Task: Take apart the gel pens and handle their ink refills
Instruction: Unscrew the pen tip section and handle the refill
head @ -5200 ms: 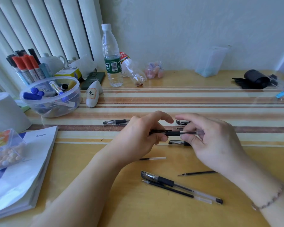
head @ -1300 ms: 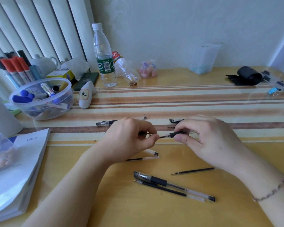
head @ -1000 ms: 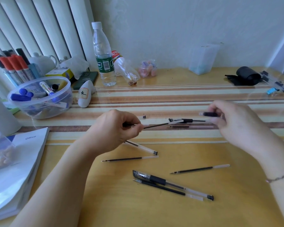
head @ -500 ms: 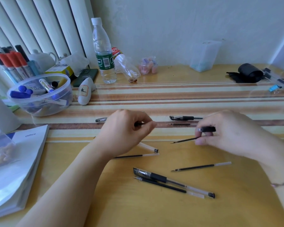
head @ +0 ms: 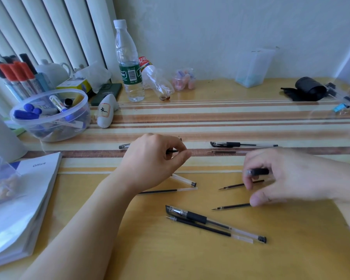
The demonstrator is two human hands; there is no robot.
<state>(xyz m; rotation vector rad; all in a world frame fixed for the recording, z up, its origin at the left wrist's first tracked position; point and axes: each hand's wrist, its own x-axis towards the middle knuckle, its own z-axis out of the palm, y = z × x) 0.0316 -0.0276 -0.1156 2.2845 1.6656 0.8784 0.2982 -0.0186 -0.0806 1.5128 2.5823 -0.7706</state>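
Observation:
My left hand hovers over the striped mat, pinching a thin black pen part. A clear barrel and a refill lie just below it. My right hand grips a short black grip section. A refill runs under its fingers; I cannot tell whether it is held. Another refill lies by my thumb. A whole capped gel pen and a loose refill lie near the front. A second pen and a refill rest farther back.
A clear bowl of markers and a white cup stand at the left. A book with a small plastic box on it lies at the front left. A water bottle stands behind; a black pouch lies at the back right.
My hands pulled the pen apart. The right hand carried the grip section and refill right and down toward the table. The left hand stayed over the mat, keeping a small black part.

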